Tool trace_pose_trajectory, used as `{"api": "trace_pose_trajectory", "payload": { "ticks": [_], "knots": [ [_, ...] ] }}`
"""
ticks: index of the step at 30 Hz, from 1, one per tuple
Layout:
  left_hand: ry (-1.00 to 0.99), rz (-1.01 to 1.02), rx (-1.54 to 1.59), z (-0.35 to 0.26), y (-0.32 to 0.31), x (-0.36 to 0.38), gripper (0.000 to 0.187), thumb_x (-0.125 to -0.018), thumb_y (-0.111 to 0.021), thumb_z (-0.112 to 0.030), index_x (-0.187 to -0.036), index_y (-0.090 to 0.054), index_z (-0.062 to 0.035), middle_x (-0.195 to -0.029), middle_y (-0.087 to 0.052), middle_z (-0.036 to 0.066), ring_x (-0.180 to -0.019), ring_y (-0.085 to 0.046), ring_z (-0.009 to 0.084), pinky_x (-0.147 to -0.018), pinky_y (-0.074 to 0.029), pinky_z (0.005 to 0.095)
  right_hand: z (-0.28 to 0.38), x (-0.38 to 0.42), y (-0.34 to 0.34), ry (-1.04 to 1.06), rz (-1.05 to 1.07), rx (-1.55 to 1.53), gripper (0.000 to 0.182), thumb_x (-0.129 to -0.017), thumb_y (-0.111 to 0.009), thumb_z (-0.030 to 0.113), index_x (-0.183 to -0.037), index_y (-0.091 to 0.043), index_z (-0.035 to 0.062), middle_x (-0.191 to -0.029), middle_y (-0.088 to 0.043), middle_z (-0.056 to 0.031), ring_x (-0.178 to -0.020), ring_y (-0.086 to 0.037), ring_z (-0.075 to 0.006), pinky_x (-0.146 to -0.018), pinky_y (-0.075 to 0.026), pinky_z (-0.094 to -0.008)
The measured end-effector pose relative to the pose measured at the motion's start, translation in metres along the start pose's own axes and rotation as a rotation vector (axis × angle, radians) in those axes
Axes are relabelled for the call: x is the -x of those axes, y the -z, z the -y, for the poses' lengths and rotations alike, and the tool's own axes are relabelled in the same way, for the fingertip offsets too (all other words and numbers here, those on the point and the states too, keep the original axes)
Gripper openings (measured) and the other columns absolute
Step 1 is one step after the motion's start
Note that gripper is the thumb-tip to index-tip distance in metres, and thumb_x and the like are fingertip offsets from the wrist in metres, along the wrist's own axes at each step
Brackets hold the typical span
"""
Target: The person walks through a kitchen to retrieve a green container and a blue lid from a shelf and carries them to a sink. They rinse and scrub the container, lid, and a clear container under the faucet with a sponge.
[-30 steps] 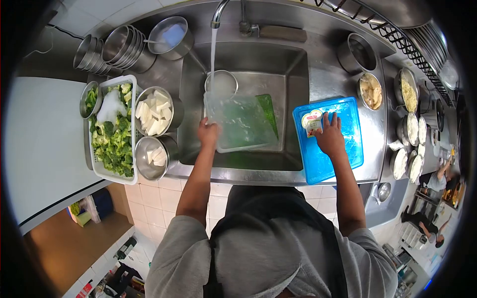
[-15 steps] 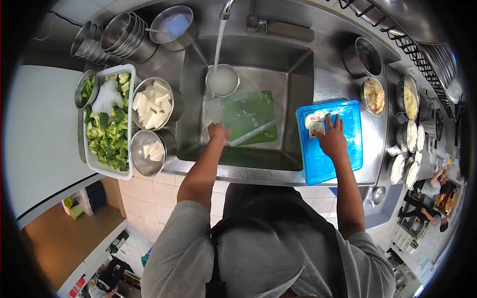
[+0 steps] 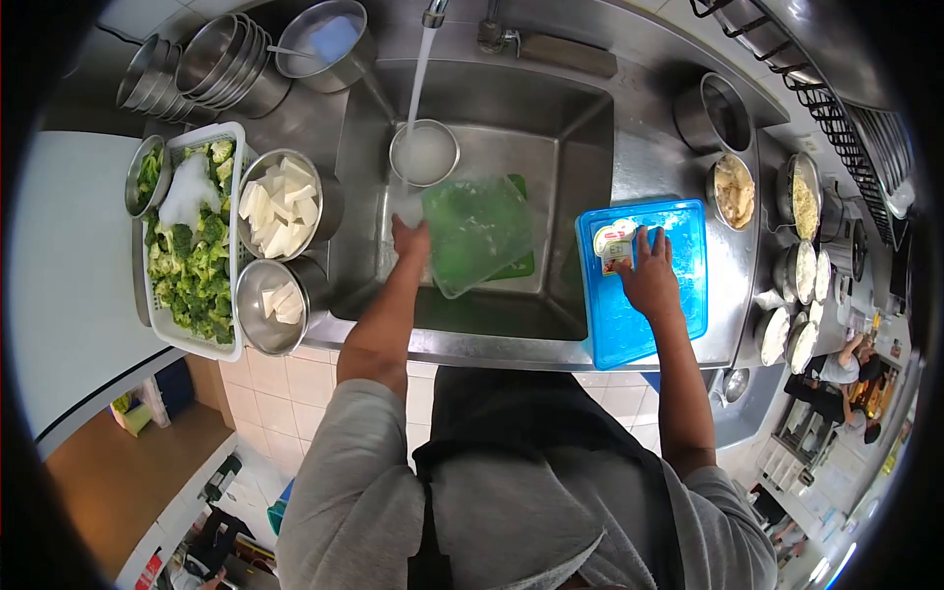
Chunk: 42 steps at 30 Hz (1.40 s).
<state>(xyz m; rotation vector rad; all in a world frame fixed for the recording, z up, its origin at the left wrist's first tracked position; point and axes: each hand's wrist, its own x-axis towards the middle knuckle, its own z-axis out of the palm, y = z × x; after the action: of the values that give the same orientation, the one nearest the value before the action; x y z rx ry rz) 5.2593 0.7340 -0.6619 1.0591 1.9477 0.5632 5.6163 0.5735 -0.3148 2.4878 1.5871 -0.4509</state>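
My left hand (image 3: 411, 241), somewhat blurred, is closed at the left edge of a translucent plastic lid or tray (image 3: 477, 236) in the sink. The translucent piece is tilted and overlaps a green board (image 3: 521, 264) beneath it. My right hand (image 3: 653, 280) lies open, fingers spread, on a blue plastic lid (image 3: 678, 324) that rests across the sink's right rim. Its thumb and fingertips are by a printed label (image 3: 616, 248). Above my left hand, tap water (image 3: 418, 84) runs into a round metal bowl (image 3: 427, 147) of cloudy water.
Left of the sink (image 3: 551, 128) stand a white basket (image 3: 239, 305) of broccoli and metal bowls of white chunks (image 3: 280, 206). Stacked metal pots (image 3: 221, 64) are behind them. On the right are an empty pot (image 3: 710, 113), a bowl of pale food (image 3: 733, 192) and several filled bowls (image 3: 804, 270).
My left hand has moved up and left along the translucent piece, which has turned and tilted. My right hand stays on the blue lid. The whole view has shifted slightly.
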Motion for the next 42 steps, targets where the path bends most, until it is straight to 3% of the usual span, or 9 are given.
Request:
{"api": "trace_pose_trajectory", "payload": {
  "ticks": [3, 8, 13, 25, 28, 32, 34, 37, 42],
  "knots": [
    [-0.319, -0.129, 0.253, -0.101, 0.026, -0.031, 0.065, -0.099, -0.061, -0.032, -0.147, -0.044, 0.0081, -0.149, -0.049, 0.028, -0.14, -0.047, 0.0413, -0.118, -0.036, 0.0441, 0.0, 0.0, -0.001, 0.008, -0.012, -0.013, 0.079, -0.095, -0.068, 0.031, -0.155, -0.031, -0.0065, -0.157, -0.026, -0.0416, -0.148, -0.023, -0.0578, -0.12, -0.031, -0.0538],
    [-0.871, -0.252, 0.545, -0.346, 0.138, 0.005, 0.052, -0.105, -0.049, -0.038, -0.135, -0.062, 0.0019, -0.133, -0.063, 0.026, -0.124, -0.058, 0.0377, -0.108, -0.042, 0.0415, -0.001, 0.002, -0.001, 0.022, -0.027, -0.004, 0.077, -0.095, -0.067, 0.029, -0.154, -0.032, -0.0072, -0.156, -0.028, -0.0419, -0.148, -0.023, -0.0577, -0.12, -0.031, -0.0549],
    [-0.542, 0.332, 0.289, -0.426, 0.151, -0.001, 0.053, -0.104, -0.042, -0.043, -0.119, -0.074, -0.0028, -0.125, -0.07, 0.016, -0.12, -0.058, 0.0255, -0.109, -0.038, 0.0347, -0.004, 0.003, -0.003, 0.026, -0.06, -0.047, 0.074, -0.096, -0.065, 0.029, -0.152, -0.035, -0.009, -0.154, -0.03, -0.0421, -0.147, -0.024, -0.0579, -0.121, -0.029, -0.0554],
    [-0.611, 0.378, 0.159, -0.444, 0.1, 0.098, 0.051, -0.104, -0.037, -0.042, -0.115, -0.079, -0.0154, -0.116, -0.071, 0.019, -0.11, -0.061, 0.0292, -0.101, -0.044, 0.0353, -0.018, -0.003, -0.021, 0.068, -0.167, 0.043, 0.073, -0.093, -0.068, 0.03, -0.151, -0.041, -0.0049, -0.157, -0.037, -0.0314, -0.145, -0.03, -0.0559, -0.12, -0.032, -0.054],
    [-0.599, 0.278, 0.161, -0.448, 0.087, 0.109, 0.059, -0.105, -0.037, -0.045, -0.102, -0.079, -0.0044, -0.099, -0.075, 0.021, -0.101, -0.068, 0.0374, -0.093, -0.049, 0.0423, -0.037, 0.004, 0.001, 0.095, -0.162, -0.251, 0.073, -0.09, -0.073, 0.032, -0.151, -0.045, 0.0017, -0.155, -0.039, -0.0323, -0.143, -0.035, -0.0525, -0.117, -0.036, -0.0533],
    [-0.9, 0.116, 0.119, -0.409, 0.078, 0.071, 0.057, -0.107, -0.039, -0.044, -0.128, -0.066, 0.0015, -0.131, -0.063, 0.031, -0.121, -0.061, 0.0409, -0.102, -0.044, 0.0456, -0.106, 0.017, 0.0, -0.191, -0.394, -0.159, 0.071, -0.089, -0.076, 0.035, -0.148, -0.051, 0.0063, -0.146, -0.049, -0.0312, -0.133, -0.05, -0.0466, -0.108, -0.046, -0.051],
    [-0.777, 0.072, 0.306, -0.368, 0.079, 0.089, 0.057, -0.106, -0.048, -0.043, -0.136, -0.057, 0.005, -0.141, -0.057, 0.027, -0.129, -0.057, 0.0365, -0.108, -0.042, 0.0432, -0.153, 0.022, -0.01, -0.354, -0.26, -0.186, 0.069, -0.087, -0.078, 0.036, -0.145, -0.054, 0.006, -0.136, -0.057, -0.0302, -0.124, -0.057, -0.046, -0.102, -0.05, -0.0503],
    [-0.451, 0.505, 0.315, -0.261, 0.052, 0.116, 0.051, -0.104, -0.059, -0.035, -0.138, -0.057, 0.0022, -0.138, -0.062, 0.018, -0.131, -0.057, 0.0268, -0.11, -0.043, 0.0366, -0.187, 0.042, -0.018, -0.367, -0.202, -0.305, 0.059, -0.084, -0.081, 0.036, -0.13, -0.065, 0.0025, -0.115, -0.068, -0.0282, -0.105, -0.067, -0.0436, -0.091, -0.054, -0.0492],
    [-0.364, 0.839, 0.197, -0.169, 0.026, 0.249, 0.057, -0.095, -0.072, -0.027, -0.144, -0.054, -0.0017, -0.105, -0.068, 0.008, -0.083, -0.066, 0.0125, -0.073, -0.053, 0.0289, -0.15, 0.049, -0.017, -0.331, -0.26, -0.347, 0.058, -0.079, -0.084, 0.033, -0.124, -0.067, -0.0001, -0.111, -0.067, -0.026, -0.103, -0.066, -0.0413, -0.09, -0.054, -0.0474]
  ]
}}
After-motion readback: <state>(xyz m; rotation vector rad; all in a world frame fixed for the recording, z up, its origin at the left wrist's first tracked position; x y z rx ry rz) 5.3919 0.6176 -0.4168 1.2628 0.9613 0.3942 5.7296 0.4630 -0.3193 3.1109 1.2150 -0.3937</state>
